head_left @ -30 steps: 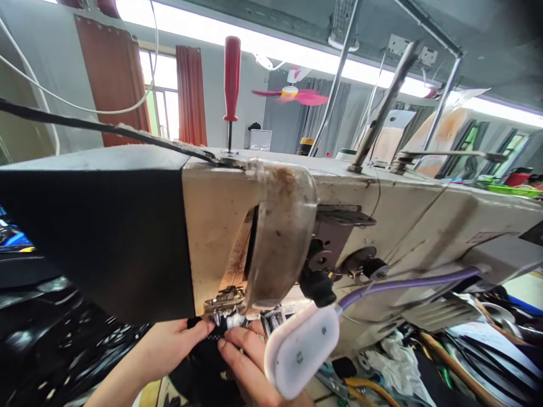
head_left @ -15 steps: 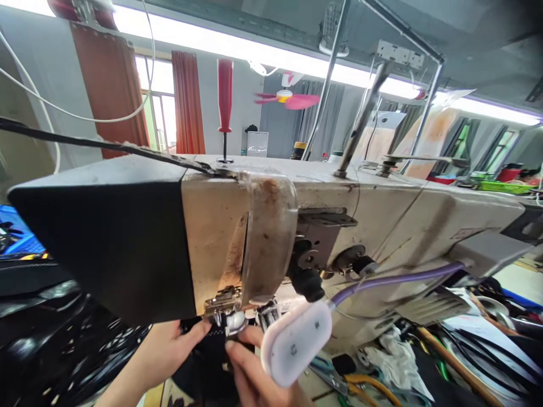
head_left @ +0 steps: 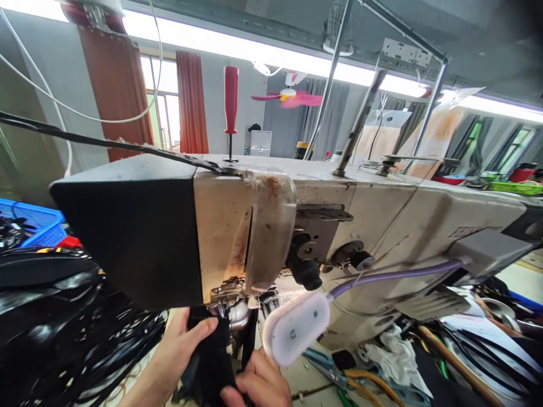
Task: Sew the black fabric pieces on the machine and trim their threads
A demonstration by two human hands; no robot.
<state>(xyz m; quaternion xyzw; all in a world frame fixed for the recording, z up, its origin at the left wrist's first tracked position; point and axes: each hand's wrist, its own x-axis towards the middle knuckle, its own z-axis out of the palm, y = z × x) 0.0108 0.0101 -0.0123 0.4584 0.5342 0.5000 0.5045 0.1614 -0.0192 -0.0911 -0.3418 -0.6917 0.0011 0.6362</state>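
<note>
A black piece of fabric or leather [head_left: 211, 359] lies under the needle area of a sewing machine [head_left: 373, 220]. My left hand [head_left: 176, 353] grips its left side, thumb on top near the presser foot, with most fingers hidden beneath. Lower down, my right hand [head_left: 265, 379] is closed, fingers curled, on the black piece's near right edge. Rounded shiny metal parts [head_left: 240, 314] sit just right of my left thumb. An oval white lamp [head_left: 297, 329] on a purple flexible neck [head_left: 394, 276] hangs above my right hand and partly covers the work area.
Black strips [head_left: 127, 350] heap up at left, near a blue basket [head_left: 38, 223]. A red-handled screwdriver [head_left: 231, 102] stands upright on the machine. At right lie scissors [head_left: 328, 367] with orange handles, a white crumpled cloth [head_left: 396, 356] and a wooden stick [head_left: 456, 362].
My right hand has drawn down, away from the presser foot, to the black piece's near edge. My left hand has shifted slightly right. More of the black piece shows between them.
</note>
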